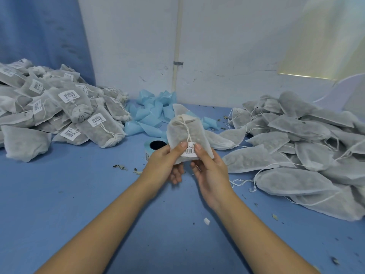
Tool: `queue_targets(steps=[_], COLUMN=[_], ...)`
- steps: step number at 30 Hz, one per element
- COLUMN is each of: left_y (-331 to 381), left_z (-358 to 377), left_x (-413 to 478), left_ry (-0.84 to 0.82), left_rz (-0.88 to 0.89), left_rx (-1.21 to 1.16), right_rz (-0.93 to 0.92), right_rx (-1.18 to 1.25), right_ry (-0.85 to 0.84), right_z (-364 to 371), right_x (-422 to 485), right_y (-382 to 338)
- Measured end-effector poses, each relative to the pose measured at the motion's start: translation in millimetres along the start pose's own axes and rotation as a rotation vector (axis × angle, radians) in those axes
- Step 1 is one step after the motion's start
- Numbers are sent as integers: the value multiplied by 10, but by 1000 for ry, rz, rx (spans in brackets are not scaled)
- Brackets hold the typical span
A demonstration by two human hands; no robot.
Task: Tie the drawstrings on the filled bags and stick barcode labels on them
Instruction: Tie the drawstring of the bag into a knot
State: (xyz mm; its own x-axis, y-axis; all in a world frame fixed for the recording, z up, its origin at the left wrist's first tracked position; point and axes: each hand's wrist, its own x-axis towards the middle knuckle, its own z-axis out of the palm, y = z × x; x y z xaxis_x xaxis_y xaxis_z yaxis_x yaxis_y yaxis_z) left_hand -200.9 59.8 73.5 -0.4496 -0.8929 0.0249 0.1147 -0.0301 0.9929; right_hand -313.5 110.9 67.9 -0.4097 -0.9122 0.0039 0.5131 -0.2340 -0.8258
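Observation:
I hold one filled white mesh bag (182, 133) upright above the blue table, its drawstring (186, 128) knotted and hanging down the front. A white barcode label (190, 152) lies on the bag's lower front. My left hand (165, 163) grips the bag's lower left, thumb pressing the label's left edge. My right hand (209, 167) grips the lower right, thumb on the label's right edge. Behind the bag the label roll (156, 147) lies on the table, partly hidden.
A heap of labelled, tied bags (59, 107) fills the left side. A heap of unlabelled bags (308, 151) with loose strings fills the right. Blue backing scraps (152, 113) lie by the wall. Dry leaf crumbs (120, 167) dot the blue table (79, 204).

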Motion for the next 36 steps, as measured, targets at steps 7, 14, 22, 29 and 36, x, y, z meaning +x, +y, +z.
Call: queue_targets(steps=[7,14,22,29,36], left_y=[213,164,-39,-198,-254], left_z=[-162,-154,317,689,858], left_x=[158,94,7,228,401], left_ry=[43,-38,66,20,-55], left_rz=[173,97,175,222,165], left_rx=[-736,-563,210,773,937], right_rz=[-44,-78,-229,-401,-384], right_rx=[-219,-277,-387,-434,-335], right_ry=[63,100,291,429,577], right_z=[-36,-73,-154,-322,-385], right_x=[32,59,107,167,261], right_y=[18,38,-26,-87,-89])
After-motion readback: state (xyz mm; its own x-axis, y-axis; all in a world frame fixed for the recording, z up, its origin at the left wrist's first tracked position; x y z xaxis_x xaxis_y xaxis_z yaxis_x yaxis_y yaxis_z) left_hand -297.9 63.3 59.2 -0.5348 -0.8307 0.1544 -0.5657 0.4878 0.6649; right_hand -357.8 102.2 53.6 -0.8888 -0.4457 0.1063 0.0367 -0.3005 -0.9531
